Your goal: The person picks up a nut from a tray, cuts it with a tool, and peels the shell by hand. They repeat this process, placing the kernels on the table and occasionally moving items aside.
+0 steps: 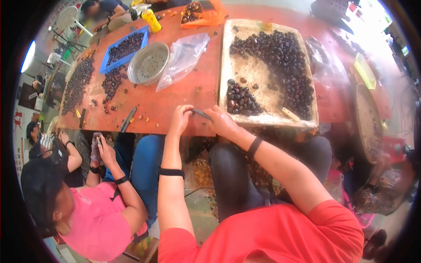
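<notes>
Over the table's near edge, my left hand [180, 119] and my right hand [223, 122] face each other. Between them spans a slim dark grey tool [201, 115], shaped like a knife handle. My left fingers pinch its left end; its right end runs into my closed right fingers, which hide the tip. Just right of my right hand is a shallow whitish tray [254, 72]. Dark, round, chestnut-like nuts [291, 59] lie along its back and right side, with a smaller heap of nuts [243, 101] front left. A cream-handled knife [290, 114] rests in the tray's front right.
A metal bowl [148, 63], a plastic bag [182, 57] and a blue tray [102, 68] of dark nuts stand on the red table [193, 94]. Another dark knife [128, 119] lies left. A co-worker in pink [103, 219] sits close on my left. A round woven tray [368, 122] stands right.
</notes>
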Motion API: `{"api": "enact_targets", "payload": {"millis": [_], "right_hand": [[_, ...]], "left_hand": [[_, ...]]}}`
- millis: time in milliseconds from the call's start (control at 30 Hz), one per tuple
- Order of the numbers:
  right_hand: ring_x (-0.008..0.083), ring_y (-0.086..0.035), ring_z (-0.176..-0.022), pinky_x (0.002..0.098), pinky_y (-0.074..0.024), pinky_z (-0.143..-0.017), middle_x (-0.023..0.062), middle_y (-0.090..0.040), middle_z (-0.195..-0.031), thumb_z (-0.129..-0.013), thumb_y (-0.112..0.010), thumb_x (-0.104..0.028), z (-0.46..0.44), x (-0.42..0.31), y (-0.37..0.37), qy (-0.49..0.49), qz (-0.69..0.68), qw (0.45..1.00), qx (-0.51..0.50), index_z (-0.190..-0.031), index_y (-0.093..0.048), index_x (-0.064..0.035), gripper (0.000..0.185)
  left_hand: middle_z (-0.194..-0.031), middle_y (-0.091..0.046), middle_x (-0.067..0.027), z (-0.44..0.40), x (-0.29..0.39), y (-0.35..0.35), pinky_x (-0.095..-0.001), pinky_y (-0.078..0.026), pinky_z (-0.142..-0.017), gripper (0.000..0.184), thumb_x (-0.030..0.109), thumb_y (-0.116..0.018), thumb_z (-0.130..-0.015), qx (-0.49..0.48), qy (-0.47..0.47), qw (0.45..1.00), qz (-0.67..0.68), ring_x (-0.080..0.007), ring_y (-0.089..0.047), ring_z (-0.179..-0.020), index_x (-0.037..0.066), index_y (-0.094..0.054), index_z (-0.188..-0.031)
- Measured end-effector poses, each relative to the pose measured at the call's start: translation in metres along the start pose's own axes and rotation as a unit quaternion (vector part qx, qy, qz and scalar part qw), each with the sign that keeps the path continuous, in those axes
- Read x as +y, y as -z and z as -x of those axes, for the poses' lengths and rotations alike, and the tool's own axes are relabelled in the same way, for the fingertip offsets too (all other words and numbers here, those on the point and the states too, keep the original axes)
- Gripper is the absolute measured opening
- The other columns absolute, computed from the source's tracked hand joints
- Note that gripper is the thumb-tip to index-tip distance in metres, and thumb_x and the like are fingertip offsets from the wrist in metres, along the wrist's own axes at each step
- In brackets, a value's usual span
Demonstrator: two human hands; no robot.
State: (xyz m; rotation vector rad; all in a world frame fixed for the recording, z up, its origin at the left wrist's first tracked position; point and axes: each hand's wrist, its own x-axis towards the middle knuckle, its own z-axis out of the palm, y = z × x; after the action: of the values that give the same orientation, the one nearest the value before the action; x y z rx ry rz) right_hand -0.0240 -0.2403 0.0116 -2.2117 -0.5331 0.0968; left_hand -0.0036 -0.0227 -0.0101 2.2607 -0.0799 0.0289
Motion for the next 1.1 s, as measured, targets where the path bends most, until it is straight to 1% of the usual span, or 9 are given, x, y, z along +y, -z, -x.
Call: {"api": "enact_targets", "payload": {"millis": [133, 167, 200, 267, 367, 433, 533, 700, 1100], "right_hand": [[0.0429, -0.061, -0.095, 0.0497, -0.0528, -0.081, 0.0218, -0.057, -0.104, -0.081, -0.064, -0.011, -0.003, 0.006, -0.009, 0.051, 0.014, 0.998, 0.018, -0.116, -0.059, -0.0070, 0.036], [0.0423, -0.062, -0.091, 0.0500, -0.0535, -0.079, 0.0215, -0.057, -0.102, -0.082, -0.063, -0.012, -0.002, 0.001, -0.003, 0.127, 0.070, 0.989, 0.032, -0.114, -0.058, -0.0073, 0.033], [0.0434, -0.062, -0.090, 0.0505, -0.0534, -0.078, 0.0220, -0.057, -0.103, -0.085, -0.061, -0.013, -0.004, 0.000, -0.006, 0.028, 0.030, 0.999, 0.006, -0.116, -0.058, -0.0086, 0.032], [0.0444, -0.060, -0.097, 0.0496, -0.0509, -0.083, 0.0219, -0.058, -0.107, -0.086, -0.057, -0.013, -0.004, 0.000, -0.006, -0.022, 0.010, 1.000, -0.012, -0.119, -0.062, -0.0120, 0.034], [0.0444, -0.060, -0.097, 0.0496, -0.0509, -0.083, 0.0216, -0.058, -0.106, -0.086, -0.057, -0.013, -0.005, -0.001, -0.003, -0.033, 0.018, 0.999, -0.028, -0.120, -0.062, -0.0130, 0.034], [0.0443, -0.060, -0.097, 0.0495, -0.0510, -0.083, 0.0215, -0.058, -0.106, -0.086, -0.057, -0.013, -0.005, 0.001, -0.003, -0.027, 0.022, 0.999, -0.023, -0.120, -0.062, -0.0134, 0.034], [0.0441, -0.061, -0.097, 0.0492, -0.0512, -0.083, 0.0216, -0.058, -0.105, -0.085, -0.057, -0.012, -0.005, 0.001, -0.002, -0.019, 0.021, 0.999, -0.016, -0.120, -0.062, -0.0138, 0.035], [0.0436, -0.062, -0.098, 0.0500, -0.0524, -0.084, 0.0207, -0.057, -0.111, -0.086, -0.055, -0.012, -0.008, -0.002, -0.001, -0.004, 0.040, 0.998, -0.039, -0.123, -0.058, -0.0117, 0.038], [0.0441, -0.064, -0.094, 0.0507, -0.0526, -0.082, 0.0241, -0.056, -0.108, -0.087, -0.056, -0.013, -0.005, -0.007, 0.008, -0.013, 0.101, 0.993, -0.061, -0.119, -0.059, -0.0088, 0.033]], "left_hand": [[-0.102, -0.065, -0.0144, -0.001, -0.007, -0.001, -0.0370, -0.049, -0.089, 0.022, 0.003, -0.064, -0.084, -0.002, -0.037, 0.999, -0.034, -0.0310, -0.063, -0.101, 0.007, -0.071, -0.104], [-0.102, -0.065, -0.0144, 0.002, -0.006, 0.001, -0.0370, -0.049, -0.089, 0.022, 0.003, -0.064, -0.084, 0.005, -0.023, 0.999, -0.036, -0.0310, -0.063, -0.101, 0.007, -0.071, -0.104], [-0.102, -0.065, -0.0144, 0.002, -0.004, 0.001, -0.0367, -0.050, -0.088, 0.023, 0.003, -0.064, -0.083, -0.004, -0.007, 1.000, -0.007, -0.0307, -0.063, -0.100, 0.006, -0.071, -0.105], [-0.102, -0.065, -0.0143, 0.004, 0.001, 0.003, -0.0365, -0.050, -0.087, 0.024, 0.003, -0.065, -0.083, -0.015, 0.004, 1.000, 0.027, -0.0303, -0.063, -0.099, 0.006, -0.071, -0.105], [-0.102, -0.066, -0.0134, 0.002, 0.002, -0.001, -0.0362, -0.052, -0.084, 0.024, 0.001, -0.066, -0.081, -0.027, 0.017, 1.000, -0.002, -0.0283, -0.065, -0.095, 0.005, -0.070, -0.104], [-0.101, -0.066, -0.0124, -0.001, -0.001, -0.004, -0.0356, -0.053, -0.080, 0.024, -0.001, -0.068, -0.079, -0.008, 0.048, 0.997, 0.061, -0.0258, -0.067, -0.090, 0.004, -0.068, -0.103], [-0.102, -0.064, -0.0098, 0.001, 0.003, 0.001, -0.0331, -0.051, -0.080, 0.023, -0.004, -0.067, -0.080, -0.023, 0.038, 0.999, 0.016, -0.0213, -0.065, -0.092, 0.002, -0.066, -0.102], [-0.099, -0.065, -0.0098, 0.000, 0.005, 0.002, -0.0335, -0.052, -0.080, 0.022, -0.005, -0.066, -0.080, -0.027, 0.030, 0.999, 0.012, -0.0223, -0.066, -0.091, 0.003, -0.067, -0.101], [-0.098, -0.066, -0.0126, -0.003, 0.010, 0.003, -0.0358, -0.051, -0.082, 0.021, 0.000, -0.067, -0.078, -0.023, 0.020, 0.999, -0.045, -0.0268, -0.066, -0.092, 0.003, -0.068, -0.099]]}}
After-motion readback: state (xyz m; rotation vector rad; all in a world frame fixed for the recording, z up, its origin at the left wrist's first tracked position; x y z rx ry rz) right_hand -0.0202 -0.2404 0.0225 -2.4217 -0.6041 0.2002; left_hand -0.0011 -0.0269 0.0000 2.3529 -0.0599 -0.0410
